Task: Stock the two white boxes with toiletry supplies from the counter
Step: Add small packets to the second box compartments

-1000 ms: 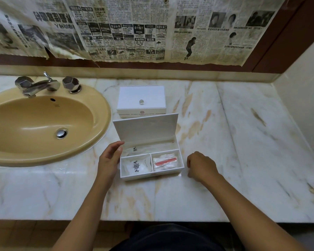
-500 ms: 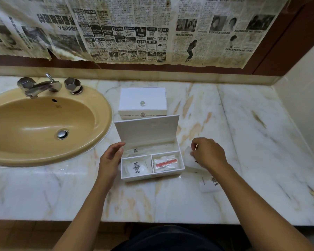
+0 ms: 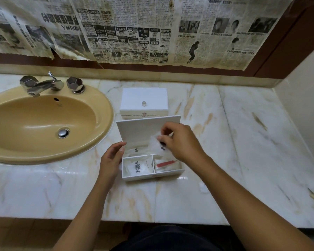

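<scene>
The right hand (image 3: 184, 142) pinches a clear packet (image 3: 157, 144) in its fingers, just above the open box's (image 3: 152, 175) back compartment. The left hand (image 3: 111, 160), fingers relaxed, rests against the box's left wall, steadying it

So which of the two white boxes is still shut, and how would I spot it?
Start at the tan sink and look right along the marble counter. Two white boxes stand there, one behind the other. The closed box is the one nearer the wall, with a small clear knob on its flat lid, while the open box shows packets inside.
</scene>
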A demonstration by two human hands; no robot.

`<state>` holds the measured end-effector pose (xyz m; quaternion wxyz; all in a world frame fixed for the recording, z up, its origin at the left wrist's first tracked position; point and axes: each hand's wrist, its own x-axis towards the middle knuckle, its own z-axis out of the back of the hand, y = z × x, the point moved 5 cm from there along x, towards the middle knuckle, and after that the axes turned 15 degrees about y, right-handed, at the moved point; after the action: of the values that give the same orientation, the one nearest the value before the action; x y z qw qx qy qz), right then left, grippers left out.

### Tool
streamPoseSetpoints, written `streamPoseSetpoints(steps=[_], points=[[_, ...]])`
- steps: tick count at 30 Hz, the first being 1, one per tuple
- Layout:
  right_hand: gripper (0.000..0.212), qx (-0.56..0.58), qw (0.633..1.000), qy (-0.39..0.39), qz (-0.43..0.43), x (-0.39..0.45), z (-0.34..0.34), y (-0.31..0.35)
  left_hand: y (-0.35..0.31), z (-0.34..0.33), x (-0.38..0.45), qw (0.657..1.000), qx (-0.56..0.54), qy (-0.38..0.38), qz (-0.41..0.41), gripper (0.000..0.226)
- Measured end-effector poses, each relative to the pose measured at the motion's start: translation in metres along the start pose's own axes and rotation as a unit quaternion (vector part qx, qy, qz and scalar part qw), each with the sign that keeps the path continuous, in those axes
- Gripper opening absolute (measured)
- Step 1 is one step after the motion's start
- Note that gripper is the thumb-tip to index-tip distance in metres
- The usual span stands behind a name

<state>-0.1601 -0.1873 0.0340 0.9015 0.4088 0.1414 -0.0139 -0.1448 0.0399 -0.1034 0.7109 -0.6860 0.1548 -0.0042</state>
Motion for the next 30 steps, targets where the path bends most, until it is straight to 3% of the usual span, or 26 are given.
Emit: streamPoseSetpoints(steps=[7, 14, 17, 30], points=[[0.014, 0.010, 0.996, 0.060, 0.061, 0.010, -0.050, 0.030, -0.003, -0.001, 0.000, 1.000, -0.008, -0.002, -0.001, 0.019], [0.006, -0.168, 0.975, 0.106, 0.103, 0.012, -0.100, 0.035, -0.003, 0.000, 0.001, 1.000, 0.001, 0.001, -0.008, 0.025], [0.017, -0.235, 0.957, 0.122, 0.120, 0.010, -0.116, 0.039, -0.004, 0.000, 0.001, 1.000, 0.002, -0.003, -0.013, 0.023], [0.017, -0.279, 0.947, 0.142, 0.071, 0.011, -0.130, 0.022, -0.007, -0.002, 0.000, 0.998, 0.052, -0.002, -0.021, 0.020]])
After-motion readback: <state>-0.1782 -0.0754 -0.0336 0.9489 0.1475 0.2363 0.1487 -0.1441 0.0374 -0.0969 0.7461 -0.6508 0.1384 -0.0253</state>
